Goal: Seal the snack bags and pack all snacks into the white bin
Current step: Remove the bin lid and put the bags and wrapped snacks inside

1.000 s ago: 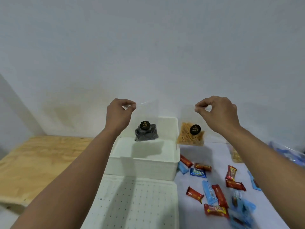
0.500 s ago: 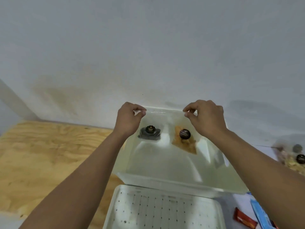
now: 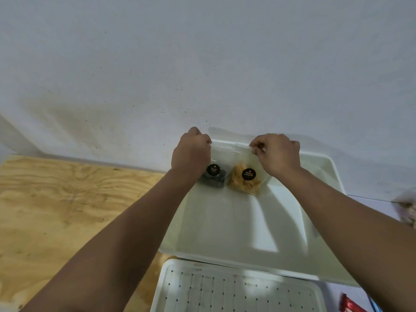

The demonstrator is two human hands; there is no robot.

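Note:
The white bin (image 3: 225, 233) stands against the wall. Inside its far end my left hand (image 3: 191, 154) pinches the top edge of a clear bag of dark snacks (image 3: 213, 180), which bears a round black sticker. Beside it my right hand (image 3: 278, 154) pinches the top edge of a clear bag of golden snack sticks (image 3: 243, 184), labelled the same way. Both bags hang low in the bin, near its floor; whether they touch it I cannot tell.
A white perforated lid (image 3: 236, 291) lies in front of the bin. A plywood board (image 3: 67, 210) covers the left side. Red and blue wrapped snacks (image 3: 351, 306) show at the bottom right. Another clear snack bag (image 3: 405, 210) sits blurred at the right edge.
Both hands have carried the two bags from above the bin down into its far end. The view has tilted down and closer to the bin.

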